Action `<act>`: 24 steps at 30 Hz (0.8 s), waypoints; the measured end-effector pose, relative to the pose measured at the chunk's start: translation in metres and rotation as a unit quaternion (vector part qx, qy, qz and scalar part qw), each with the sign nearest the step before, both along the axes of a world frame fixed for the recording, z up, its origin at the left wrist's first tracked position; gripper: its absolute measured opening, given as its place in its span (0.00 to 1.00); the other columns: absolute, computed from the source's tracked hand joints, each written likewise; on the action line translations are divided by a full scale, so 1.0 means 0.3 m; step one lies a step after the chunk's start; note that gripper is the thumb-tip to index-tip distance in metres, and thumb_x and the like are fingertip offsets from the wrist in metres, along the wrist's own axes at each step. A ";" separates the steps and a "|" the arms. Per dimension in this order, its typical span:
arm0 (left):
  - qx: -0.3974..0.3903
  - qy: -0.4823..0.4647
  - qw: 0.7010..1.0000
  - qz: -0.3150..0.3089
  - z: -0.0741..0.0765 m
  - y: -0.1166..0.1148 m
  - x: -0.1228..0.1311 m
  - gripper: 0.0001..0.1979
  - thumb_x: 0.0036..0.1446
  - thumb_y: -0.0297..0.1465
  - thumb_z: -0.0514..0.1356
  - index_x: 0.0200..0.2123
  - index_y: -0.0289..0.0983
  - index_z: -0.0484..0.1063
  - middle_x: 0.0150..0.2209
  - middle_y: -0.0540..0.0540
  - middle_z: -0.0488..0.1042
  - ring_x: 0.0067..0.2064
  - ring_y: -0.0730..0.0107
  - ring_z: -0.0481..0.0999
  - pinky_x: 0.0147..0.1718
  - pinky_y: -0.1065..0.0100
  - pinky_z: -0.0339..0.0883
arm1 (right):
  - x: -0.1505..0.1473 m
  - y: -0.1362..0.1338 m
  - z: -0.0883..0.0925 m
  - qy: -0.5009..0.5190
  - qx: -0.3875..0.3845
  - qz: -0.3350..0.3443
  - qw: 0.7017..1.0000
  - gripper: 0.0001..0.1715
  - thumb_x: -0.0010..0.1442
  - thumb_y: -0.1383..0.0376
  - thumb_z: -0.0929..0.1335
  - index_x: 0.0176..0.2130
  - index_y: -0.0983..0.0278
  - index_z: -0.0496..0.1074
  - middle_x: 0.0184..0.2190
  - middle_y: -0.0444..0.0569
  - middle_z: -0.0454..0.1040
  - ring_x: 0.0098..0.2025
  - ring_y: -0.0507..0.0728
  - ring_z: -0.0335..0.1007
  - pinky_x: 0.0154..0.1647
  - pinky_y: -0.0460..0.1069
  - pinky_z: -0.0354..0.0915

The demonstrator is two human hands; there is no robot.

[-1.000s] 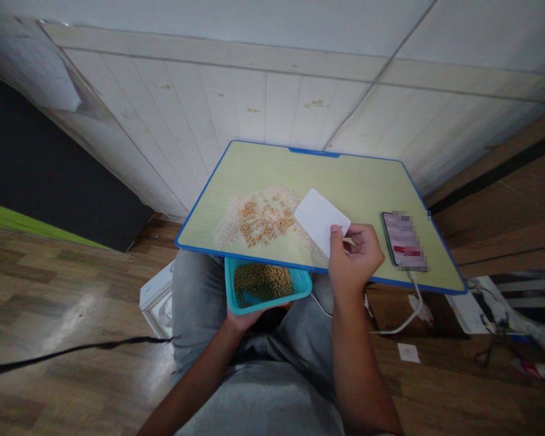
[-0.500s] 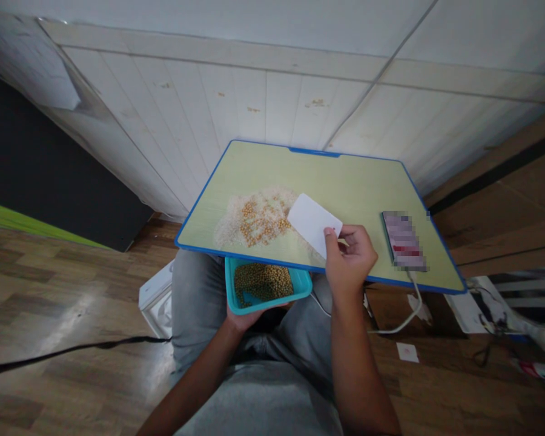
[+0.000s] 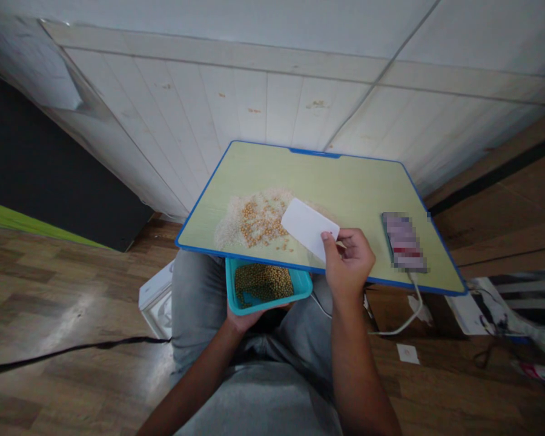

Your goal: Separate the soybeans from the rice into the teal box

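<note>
My right hand (image 3: pixel 352 260) pinches a white card (image 3: pixel 309 225) between thumb and fingers, tilted over the low table (image 3: pixel 358 188). The card's far left edge touches the pale rice grains (image 3: pixel 229 225), which lie spread with round tan soybeans (image 3: pixel 249 210) mixed in. A few beans lie by the card's lower edge, near the table's front. Under that front edge my left hand (image 3: pixel 244 318) holds a turquoise plastic tub (image 3: pixel 269 306) from below, its fingers mostly hidden. Inside the tub is a layer of similar beans (image 3: pixel 272 281).
On the table's right side lies a phone (image 3: pixel 404 242) with a white cable (image 3: pixel 418 303) hanging off the front edge. A white panelled wall (image 3: pixel 281 103) stands behind the table. A white box (image 3: pixel 157 300) sits on the floor beside my left leg.
My right hand has drawn the card slightly left and toward me. Several beans now show loose near its lower edge. The tub has hardly moved.
</note>
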State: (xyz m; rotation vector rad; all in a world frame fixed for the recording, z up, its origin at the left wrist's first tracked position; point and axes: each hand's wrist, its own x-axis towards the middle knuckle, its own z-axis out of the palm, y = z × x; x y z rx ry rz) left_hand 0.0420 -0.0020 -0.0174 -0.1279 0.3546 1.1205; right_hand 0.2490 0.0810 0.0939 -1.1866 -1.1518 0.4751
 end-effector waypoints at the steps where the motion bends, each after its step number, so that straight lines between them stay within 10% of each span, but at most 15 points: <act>1: 0.000 0.003 1.000 0.001 0.005 0.000 0.001 0.33 0.77 0.53 0.48 0.65 0.43 0.84 0.66 0.37 0.84 0.79 0.27 0.67 0.67 0.20 0.69 | -0.001 -0.001 0.000 0.003 0.004 0.004 1.000 0.15 0.65 0.54 0.77 0.34 0.59 0.75 0.28 0.42 0.77 0.31 0.54 0.76 0.31 0.48 0.73; 10: -0.063 0.048 0.997 0.016 0.060 0.004 0.008 0.34 0.80 0.52 0.44 0.65 0.41 0.82 0.55 0.36 0.90 0.78 0.30 0.70 0.70 0.20 0.66 | 0.005 -0.003 0.005 0.005 -0.004 0.017 1.000 0.15 0.65 0.54 0.77 0.34 0.59 0.74 0.28 0.41 0.76 0.31 0.55 0.75 0.31 0.48 0.73; 24: -0.038 0.068 0.997 0.022 0.072 -0.003 0.015 0.32 0.80 0.49 0.48 0.73 0.40 0.75 0.75 0.38 0.75 0.83 0.27 0.57 0.72 0.17 0.58 | 0.015 -0.015 -0.001 0.001 0.010 0.019 1.000 0.15 0.65 0.54 0.78 0.34 0.59 0.76 0.29 0.42 0.78 0.32 0.55 0.76 0.34 0.49 0.75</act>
